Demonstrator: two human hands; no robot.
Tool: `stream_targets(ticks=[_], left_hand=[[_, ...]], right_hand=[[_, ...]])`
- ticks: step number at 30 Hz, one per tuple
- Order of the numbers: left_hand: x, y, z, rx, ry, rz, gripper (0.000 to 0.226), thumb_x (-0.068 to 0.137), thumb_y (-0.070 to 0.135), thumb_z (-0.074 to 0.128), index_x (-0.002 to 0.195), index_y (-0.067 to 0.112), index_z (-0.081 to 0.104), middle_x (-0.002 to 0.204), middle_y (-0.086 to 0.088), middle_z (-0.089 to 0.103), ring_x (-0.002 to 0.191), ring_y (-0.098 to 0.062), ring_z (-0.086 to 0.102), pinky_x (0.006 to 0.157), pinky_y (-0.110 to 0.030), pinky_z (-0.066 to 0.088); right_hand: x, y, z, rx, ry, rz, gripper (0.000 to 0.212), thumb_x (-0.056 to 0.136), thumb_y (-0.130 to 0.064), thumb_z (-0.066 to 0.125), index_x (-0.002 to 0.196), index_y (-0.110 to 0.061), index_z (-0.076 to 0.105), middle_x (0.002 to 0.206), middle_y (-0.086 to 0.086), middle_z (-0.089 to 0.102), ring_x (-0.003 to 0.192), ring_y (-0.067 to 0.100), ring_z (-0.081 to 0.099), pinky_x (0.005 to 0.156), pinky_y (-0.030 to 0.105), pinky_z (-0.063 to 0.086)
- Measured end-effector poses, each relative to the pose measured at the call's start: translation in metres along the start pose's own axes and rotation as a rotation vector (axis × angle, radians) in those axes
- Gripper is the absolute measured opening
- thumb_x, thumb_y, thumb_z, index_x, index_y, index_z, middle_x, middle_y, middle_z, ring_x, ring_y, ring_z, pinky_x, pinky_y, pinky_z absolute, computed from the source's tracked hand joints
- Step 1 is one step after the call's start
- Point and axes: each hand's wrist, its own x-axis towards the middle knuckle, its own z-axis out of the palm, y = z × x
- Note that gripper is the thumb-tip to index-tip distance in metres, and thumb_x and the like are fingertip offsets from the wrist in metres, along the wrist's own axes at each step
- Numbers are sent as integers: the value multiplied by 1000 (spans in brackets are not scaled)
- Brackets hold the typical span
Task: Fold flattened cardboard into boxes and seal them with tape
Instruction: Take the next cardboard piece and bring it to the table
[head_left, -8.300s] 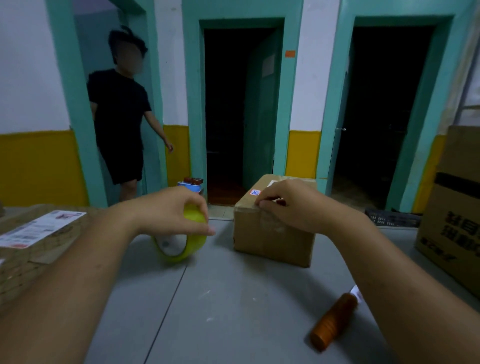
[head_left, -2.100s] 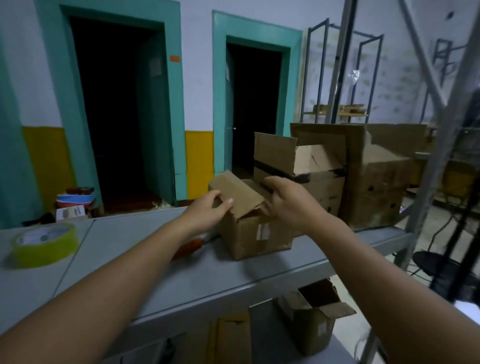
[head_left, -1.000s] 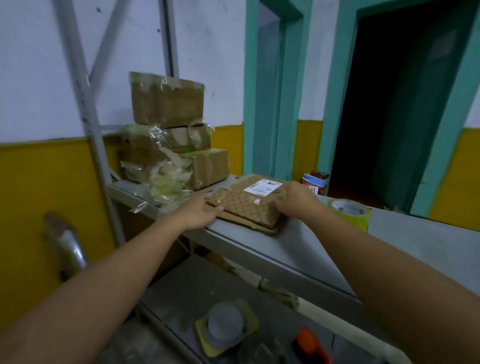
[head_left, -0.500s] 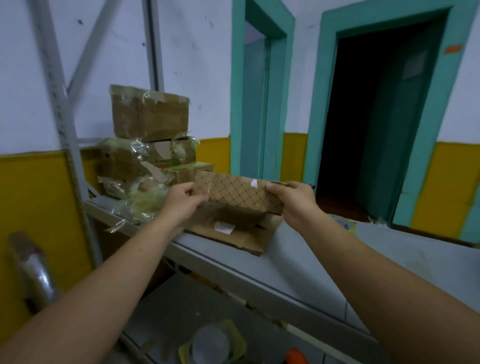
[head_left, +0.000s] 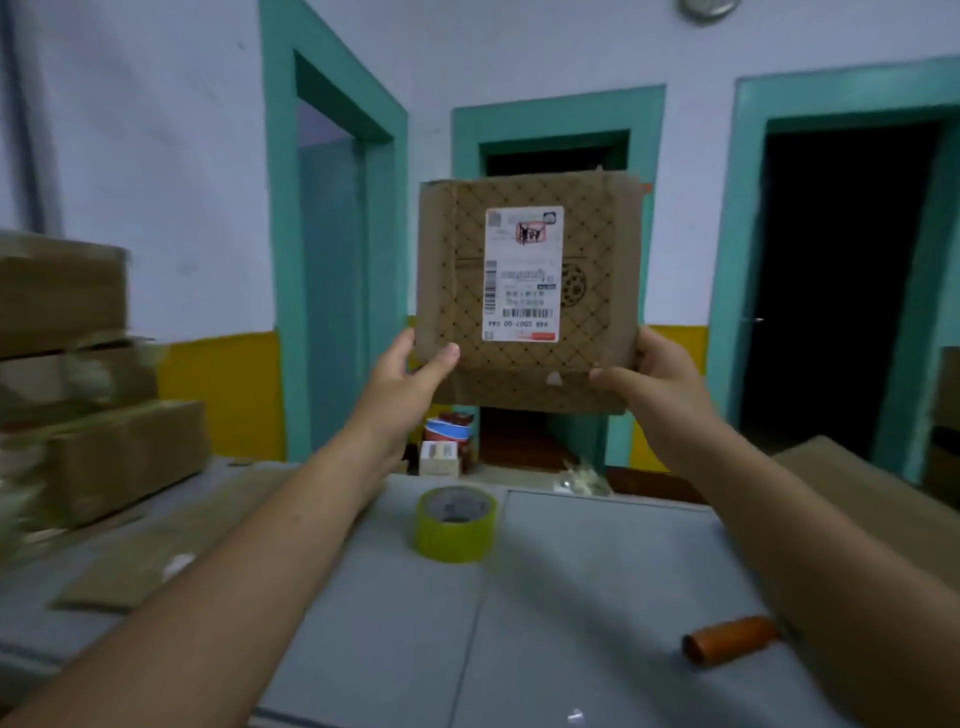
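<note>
- Holds the flattened cardboard (head_left: 597, 234) upright in the air above the grey surface (head_left: 597, 587), white label (head_left: 523, 273) facing the head camera.
- Clamps its lower left corner in the left grip (head_left: 410, 371), thumb on the front.
- Pinches its lower right corner in the right grip (head_left: 657, 374).
- On the surface below: tape roll (head_left: 455, 522) lying flat, orange tube (head_left: 730, 639) toward the right.

Stacked boxes (head_left: 62, 296), 9 o'clock: we log blur; frame edge cuts them.
Label (head_left: 523, 274) print: unreadable to us.
Fingers, left hand (head_left: 405, 379) and right hand (head_left: 660, 379): mostly behind cardboard (head_left: 597, 234).
</note>
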Motion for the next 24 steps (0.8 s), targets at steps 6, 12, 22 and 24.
stream_targets(ticks=[6, 12, 22, 24], left_hand=[[36, -69, 102, 59, -190, -11, 19, 100, 24, 72, 117, 31, 71, 118, 6, 77, 114, -15, 71, 105, -43, 56], [24, -115, 132, -63, -166, -59, 23, 105, 23, 63, 125, 33, 64, 124, 7, 75, 119, -14, 69, 107, -45, 53], [8, -116, 113, -125, -174, -215, 25, 101, 11, 65, 126, 12, 67, 115, -4, 78, 102, -17, 76, 89, -39, 63], [5, -117, 119, -197, -151, -259, 26, 101, 11, 65, 127, 8, 65, 120, -10, 75, 106, -21, 74, 97, -47, 60]], right_hand=[[-2, 52, -82, -98, 208, 202, 36, 95, 3, 60, 127, -12, 64, 110, 2, 73, 107, 23, 71, 75, 31, 62], [-8, 76, -74, -118, 338, 161, 38, 95, 4, 57, 124, -20, 62, 104, -7, 70, 84, 4, 72, 62, 19, 58], [-33, 114, -54, 34, 346, 227, 35, 98, -14, 58, 131, -24, 57, 119, -2, 67, 112, 19, 66, 91, 48, 61], [-35, 116, -54, 78, 351, 270, 35, 99, -18, 57, 133, -23, 58, 121, 0, 68, 114, 23, 67, 90, 51, 61]])
